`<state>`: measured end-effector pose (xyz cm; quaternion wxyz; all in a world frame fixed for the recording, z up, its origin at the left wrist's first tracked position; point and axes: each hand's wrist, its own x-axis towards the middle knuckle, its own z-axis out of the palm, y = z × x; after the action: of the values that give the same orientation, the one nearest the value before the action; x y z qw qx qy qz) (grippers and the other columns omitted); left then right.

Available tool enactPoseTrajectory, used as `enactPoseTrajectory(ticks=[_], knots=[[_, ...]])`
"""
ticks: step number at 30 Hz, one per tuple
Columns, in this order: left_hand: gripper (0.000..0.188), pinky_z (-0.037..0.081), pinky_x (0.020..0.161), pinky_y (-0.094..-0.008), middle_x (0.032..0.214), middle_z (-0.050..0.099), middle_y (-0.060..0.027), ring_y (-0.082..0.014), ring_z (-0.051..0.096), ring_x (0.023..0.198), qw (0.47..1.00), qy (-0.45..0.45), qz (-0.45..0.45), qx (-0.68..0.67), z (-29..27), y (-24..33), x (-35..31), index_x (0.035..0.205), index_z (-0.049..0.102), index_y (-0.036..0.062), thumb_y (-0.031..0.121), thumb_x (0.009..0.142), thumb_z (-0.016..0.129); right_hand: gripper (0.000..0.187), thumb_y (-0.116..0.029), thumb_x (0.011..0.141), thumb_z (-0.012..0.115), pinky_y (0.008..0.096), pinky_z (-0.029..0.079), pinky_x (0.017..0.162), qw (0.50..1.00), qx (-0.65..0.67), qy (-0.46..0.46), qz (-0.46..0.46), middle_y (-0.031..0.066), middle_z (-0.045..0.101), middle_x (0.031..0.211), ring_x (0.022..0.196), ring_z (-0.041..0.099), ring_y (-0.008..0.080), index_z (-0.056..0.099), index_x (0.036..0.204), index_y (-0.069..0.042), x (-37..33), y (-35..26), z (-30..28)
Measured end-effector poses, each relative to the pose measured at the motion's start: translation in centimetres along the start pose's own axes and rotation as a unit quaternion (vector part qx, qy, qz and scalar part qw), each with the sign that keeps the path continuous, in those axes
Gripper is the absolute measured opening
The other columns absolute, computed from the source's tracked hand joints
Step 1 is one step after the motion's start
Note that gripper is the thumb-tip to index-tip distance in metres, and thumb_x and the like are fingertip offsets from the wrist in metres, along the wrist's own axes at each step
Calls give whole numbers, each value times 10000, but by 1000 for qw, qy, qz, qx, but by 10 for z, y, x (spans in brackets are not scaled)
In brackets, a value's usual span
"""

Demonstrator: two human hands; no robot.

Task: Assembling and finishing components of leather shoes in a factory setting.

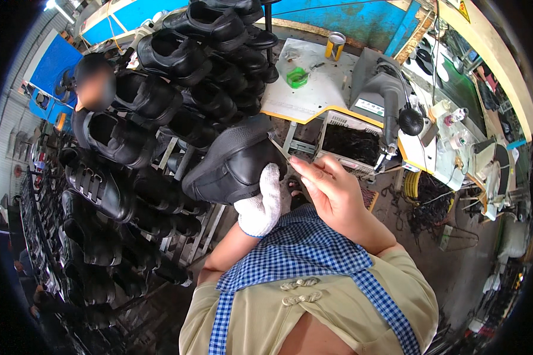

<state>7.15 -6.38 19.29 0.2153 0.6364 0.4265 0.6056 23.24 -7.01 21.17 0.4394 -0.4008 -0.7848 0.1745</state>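
Note:
My left hand (pixel 262 207), in a white knit glove, is closed around a black leather shoe (pixel 228 163). The shoe is tilted, with its side turned up toward me. Bare and pinched shut, my right hand (pixel 336 190) grips a slim metal tool (pixel 280 148). The tool's tip is at the shoe's upper right edge; whether it touches I cannot tell. Its exact kind is too small to make out, and part of it is hidden by my fingers.
To the left stands a rack of several black shoes (pixel 172 56), close to my left arm. Ahead are a white worktable (pixel 272 97) with a green container (pixel 296 77) and yellow can (pixel 334 46), a grey machine (pixel 370 83) and a crate (pixel 324 144) of black scraps. A person (pixel 95 89) is beyond the rack.

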Motion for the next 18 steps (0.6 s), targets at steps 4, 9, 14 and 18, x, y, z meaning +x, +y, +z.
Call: enactPoseTrajectory(ticks=[4, 9, 14, 18], knots=[[401, 261, 1108, -392, 1311, 522, -153, -268, 466, 1247, 997, -11, -8, 79, -3, -11, -7, 1317, 497, 7, 117, 938, 569, 490, 20, 837, 639, 341, 475, 540, 1000, 8, -11, 7, 101, 495, 832, 643, 569, 244, 583, 1308, -100, -1, 1, 2], [310, 500, 883, -342, 1106, 630, -149, -240, 628, 991, 999, 21, 47, 11, 3, -7, 1, 1254, 532, -20, 65, 958, 505, 482, 11, 843, 635, 330, 472, 540, 1000, 24, -11, 5, 94, 498, 826, 634, 570, 239, 584, 1308, -104, 1, 3, 7], [295, 503, 876, -345, 1086, 636, -153, -247, 634, 983, 998, 27, -28, -51, 4, -14, -10, 1236, 543, -23, 47, 951, 504, 489, 7, 846, 634, 323, 471, 535, 999, 38, -10, 9, 93, 504, 816, 622, 571, 237, 582, 1316, -116, 2, 2, 11], [287, 516, 842, -343, 1060, 645, -146, -249, 646, 944, 997, 74, 11, 8, 9, -28, -12, 1226, 546, -21, 38, 948, 503, 482, 12, 852, 622, 326, 471, 528, 999, 38, -11, 12, 92, 513, 822, 610, 572, 239, 582, 1315, -118, 4, 2, 15]])
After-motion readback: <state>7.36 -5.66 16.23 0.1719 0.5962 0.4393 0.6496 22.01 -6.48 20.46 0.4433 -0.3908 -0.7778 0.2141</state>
